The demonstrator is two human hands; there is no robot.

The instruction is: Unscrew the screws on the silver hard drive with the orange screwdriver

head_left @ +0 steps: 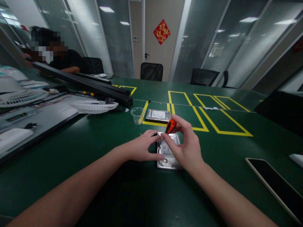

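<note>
A silver hard drive [168, 159] lies flat on the green table [132, 189] in front of me. My left hand [142, 146] presses on its left edge, fingers curled against the casing. My right hand [186, 143] is closed round a screwdriver with an orange and black handle [170, 125], held upright over the drive's far left corner. Its tip is hidden behind my fingers. A second hard drive [158, 115] rests farther back on a yellow tape line.
A clear plastic cup [138, 115] stands left of the second drive. White fan grilles [94, 106] and long black bars [94, 85] lie at the left, where another person sits. A dark tablet [274, 183] lies at the right. Yellow tape boxes [213, 116] mark the table; chairs stand beyond.
</note>
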